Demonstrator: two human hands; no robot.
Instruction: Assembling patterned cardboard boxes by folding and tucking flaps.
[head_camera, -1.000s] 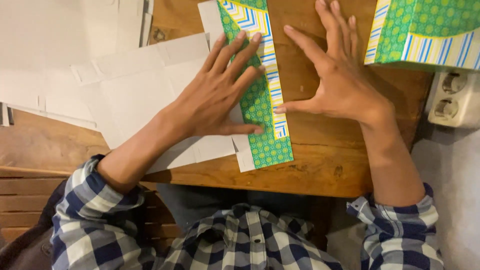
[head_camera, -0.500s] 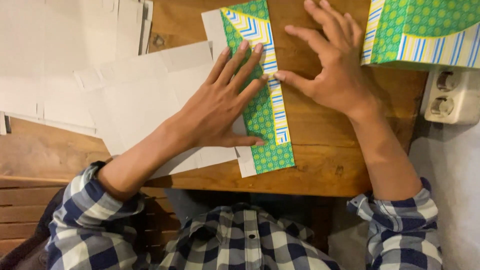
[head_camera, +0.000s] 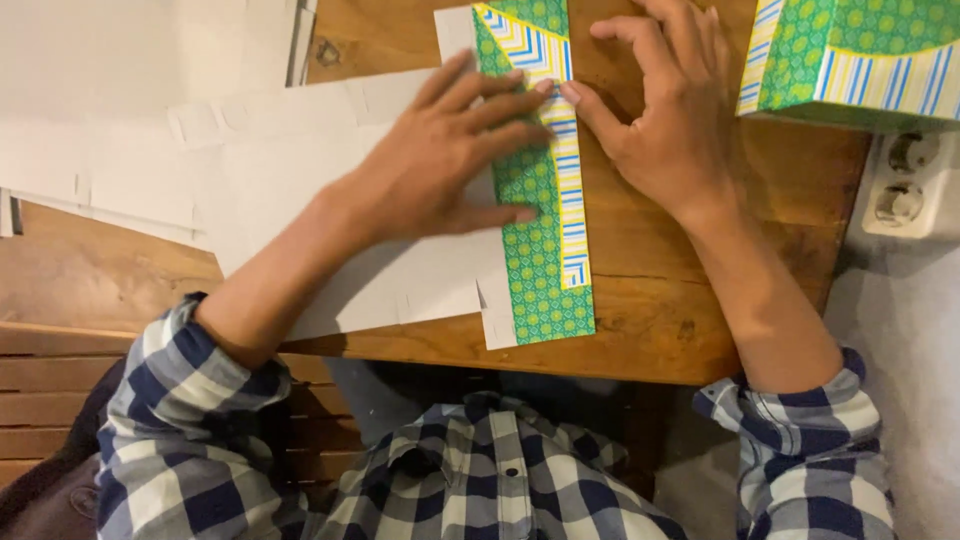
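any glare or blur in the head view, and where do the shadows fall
Head view: even, soft light with no hard glare; the white cardboard sheet at upper left is bright and nearly washed out. The left hand and right hand look sharp, as does the green patterned flap. Darkest shadow lies under the wooden table edge.

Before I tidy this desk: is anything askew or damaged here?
Nothing stands out. Both hands, left and right, press a green patterned fold flat on white card, whose near edge overhangs the table. No tears show.
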